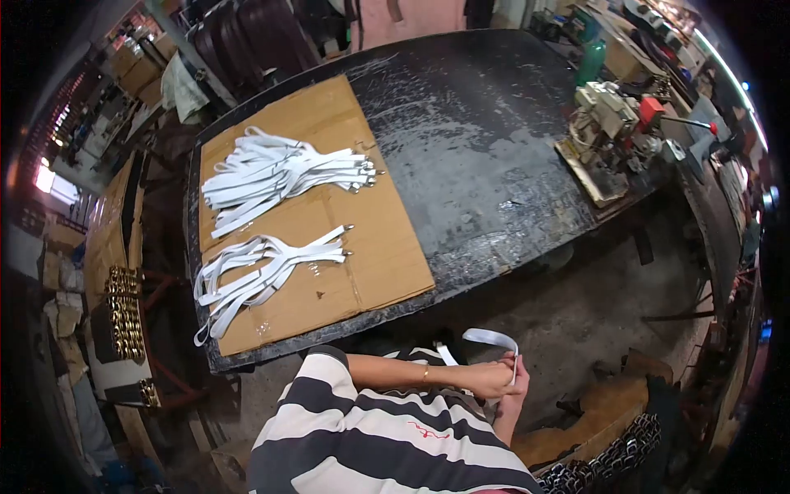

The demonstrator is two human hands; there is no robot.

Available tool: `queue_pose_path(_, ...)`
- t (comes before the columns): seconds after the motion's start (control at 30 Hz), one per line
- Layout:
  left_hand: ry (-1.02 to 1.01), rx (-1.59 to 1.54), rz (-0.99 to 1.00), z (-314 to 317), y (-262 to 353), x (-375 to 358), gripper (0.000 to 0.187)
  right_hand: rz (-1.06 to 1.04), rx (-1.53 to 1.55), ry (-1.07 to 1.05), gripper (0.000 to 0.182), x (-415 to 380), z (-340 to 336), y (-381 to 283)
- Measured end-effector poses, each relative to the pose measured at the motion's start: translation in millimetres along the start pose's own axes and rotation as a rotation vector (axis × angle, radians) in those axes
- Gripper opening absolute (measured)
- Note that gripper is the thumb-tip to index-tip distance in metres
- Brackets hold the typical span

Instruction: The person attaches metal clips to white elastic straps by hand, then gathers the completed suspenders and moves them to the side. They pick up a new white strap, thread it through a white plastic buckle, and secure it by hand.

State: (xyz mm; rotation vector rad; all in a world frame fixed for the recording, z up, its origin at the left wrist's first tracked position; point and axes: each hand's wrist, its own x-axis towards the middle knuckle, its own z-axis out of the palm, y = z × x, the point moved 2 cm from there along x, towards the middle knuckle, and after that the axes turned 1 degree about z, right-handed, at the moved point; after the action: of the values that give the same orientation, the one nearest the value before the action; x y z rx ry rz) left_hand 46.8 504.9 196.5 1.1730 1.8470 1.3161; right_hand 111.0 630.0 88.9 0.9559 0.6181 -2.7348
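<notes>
In front of my striped shirt, low in the head view, my hands come together on a white strap. My left hand is closed round it, the forearm reaching across from the left. Just beside it, my right hand pinches the same strap, which loops up and over to the left. A short white end also shows near my left forearm. On the cardboard sheet lie a large bundle of white straps and a smaller bundle, both with small metal ends pointing right.
The cardboard covers the left part of a dark worktable. A small machine with a red part stands at its right end, near a green bottle. Dark metal buckles lie in a pile at lower right. Gold-coloured hardware sits at left.
</notes>
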Motion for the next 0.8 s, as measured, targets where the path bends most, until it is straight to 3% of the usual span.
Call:
queue_pose_path(0.07, -0.071, -0.008, -0.061, -5.7, 13.2, 10.7, 0.057, -0.093, 0.258, -0.015, 0.021, 1.1, -10.4, -27.0)
queue_pose_path(0.13, -0.235, 0.045, -0.196, -3.9, 15.2, 19.3, 0.053, -0.17, 0.245, -0.016, 0.019, -3.4, -17.7, -57.5)
queue_pose_path(0.2, -0.252, 0.052, -0.166, -9.6, 16.6, 22.1, 0.052, -0.308, 0.355, 0.221, 0.019, 3.8, -47.6, -89.3)
queue_pose_path(0.3, -0.307, 0.129, -0.227, -12.9, 3.2, 31.3, 0.052, -0.349, 0.326, 0.308, 0.019, 15.4, -130.4, -134.3)
queue_pose_path(0.4, -0.405, 0.061, -0.303, -27.1, 13.9, 30.6, 0.052, -0.354, 0.694, 0.229, 0.018, 17.6, -201.5, -171.6)
queue_pose_path(0.57, -0.421, 0.151, -0.24, -27.0, 24.6, 23.6, 0.05, -0.474, 0.516, 0.176, 0.024, 31.2, -278.7, -199.4)
queue_pose_path(0.63, -0.426, 0.133, -0.302, -27.1, 38.0, 24.1, 0.047, -0.496, 0.525, 0.212, 0.042, 31.9, -271.8, -206.5)
queue_pose_path(0.73, -0.425, 0.101, -0.341, -15.5, 35.9, 22.6, 0.045, -0.549, 0.639, 0.354, 0.03, 11.0, -216.4, -199.6)
queue_pose_path(0.8, -0.4, 0.099, -0.25, -13.0, 34.2, 23.5, 0.049, -0.65, 0.655, 0.274, 0.029, 13.9, -238.9, -201.1)
